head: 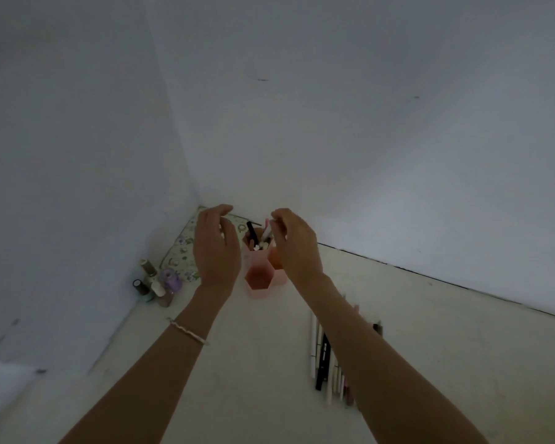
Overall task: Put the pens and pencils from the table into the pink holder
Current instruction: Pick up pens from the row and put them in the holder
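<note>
Pink plastic holder (259, 274) sits near the wall corner on the table (430, 347), hex cells, w/ a few pens already standing in the rear cell — a black one (252, 233) leans left. Front cell looks empty. I've got the right hand (297, 243) just above the rear cell, fingertips pinched on a pale pink pen (267, 230), tip pointing down into the cell. Left hand (217, 248) hovers beside the holder, fingers loosely curled, grasping nothing, apart from the plastic as far as I can tell.

Rest of the pens and pencils (326, 360) lie in a row on the table, partly under my right forearm, well apart from the holder. Nail polish bottles (156, 283) and a floral pouch (186, 245) sit off to the left by the wall.

Risks, my read: the rear cell is crowded, so the pink pen could catch on the others and bounce out. Holder looks light; a nudge from either hand could tip it. Dragging the forearm back could also roll the row away.
</note>
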